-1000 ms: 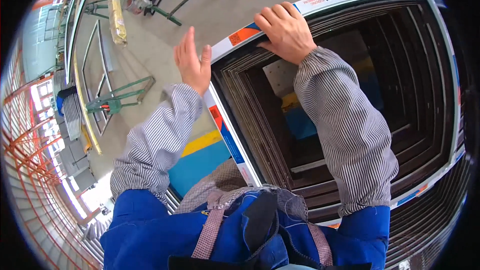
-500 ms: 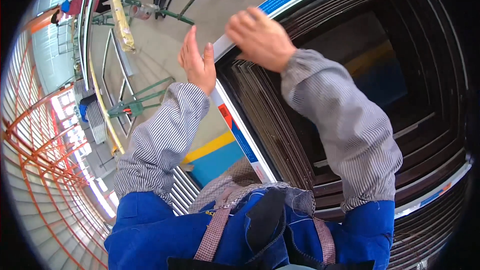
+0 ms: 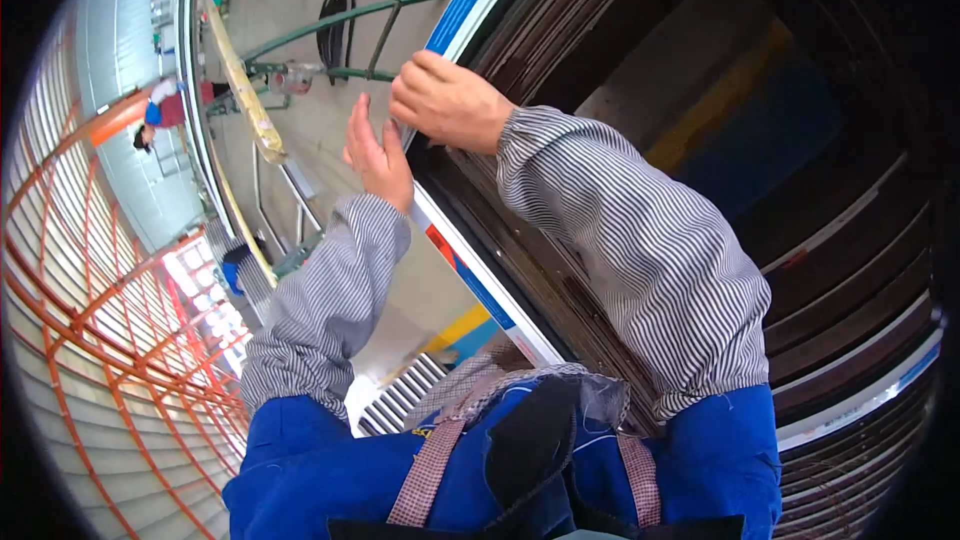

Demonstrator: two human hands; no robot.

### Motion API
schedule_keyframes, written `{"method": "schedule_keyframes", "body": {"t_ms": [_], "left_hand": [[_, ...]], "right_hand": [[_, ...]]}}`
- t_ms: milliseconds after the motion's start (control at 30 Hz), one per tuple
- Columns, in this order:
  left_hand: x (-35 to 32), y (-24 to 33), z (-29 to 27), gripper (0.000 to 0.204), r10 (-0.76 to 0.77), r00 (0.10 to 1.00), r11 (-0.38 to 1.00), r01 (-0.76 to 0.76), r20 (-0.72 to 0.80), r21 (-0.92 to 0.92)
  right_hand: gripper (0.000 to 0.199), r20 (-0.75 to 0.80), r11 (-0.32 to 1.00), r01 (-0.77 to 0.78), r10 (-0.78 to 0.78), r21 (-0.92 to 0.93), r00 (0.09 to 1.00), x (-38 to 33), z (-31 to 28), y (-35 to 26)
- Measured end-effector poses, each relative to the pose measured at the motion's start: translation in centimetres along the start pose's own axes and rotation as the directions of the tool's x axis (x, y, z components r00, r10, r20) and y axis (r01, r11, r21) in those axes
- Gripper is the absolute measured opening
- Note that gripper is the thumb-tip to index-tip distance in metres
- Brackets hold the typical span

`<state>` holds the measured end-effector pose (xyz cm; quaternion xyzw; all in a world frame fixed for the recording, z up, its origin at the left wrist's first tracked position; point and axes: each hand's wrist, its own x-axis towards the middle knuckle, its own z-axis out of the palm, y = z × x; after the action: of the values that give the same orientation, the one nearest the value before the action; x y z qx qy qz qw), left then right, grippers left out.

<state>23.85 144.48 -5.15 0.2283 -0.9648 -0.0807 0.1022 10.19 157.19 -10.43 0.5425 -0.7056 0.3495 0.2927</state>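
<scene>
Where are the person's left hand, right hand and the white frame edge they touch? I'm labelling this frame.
left hand (image 3: 378, 158), head view, on the palm beside the frame edge.
right hand (image 3: 447, 102), head view, on the back of the hand.
white frame edge (image 3: 482, 285), head view, on its coloured strip.

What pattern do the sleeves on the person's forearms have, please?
Fine dark and white stripes on both sleeves, with blue cloth below; the head view shows it.
</scene>
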Motion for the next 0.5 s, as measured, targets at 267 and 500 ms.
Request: {"method": "schedule_keyframes", "body": {"t_ms": [267,500], "left_hand": [[0.6,0.8,0.0,0.049,-0.056,0.998,0.996,0.056,0.004,-0.064],[0.7,0.6,-0.1,0.052,-0.049,0.997,0.991,0.056,0.058,-0.125]], "right_hand": [[0.018,-0.02,0.997,-0.078,0.079,0.012,0.997,-0.2,0.6,-0.3],[0.021,-0.082,0.995,-0.094,0.091,-0.03,0.992,-0.4,0.7,-0.4]]}}
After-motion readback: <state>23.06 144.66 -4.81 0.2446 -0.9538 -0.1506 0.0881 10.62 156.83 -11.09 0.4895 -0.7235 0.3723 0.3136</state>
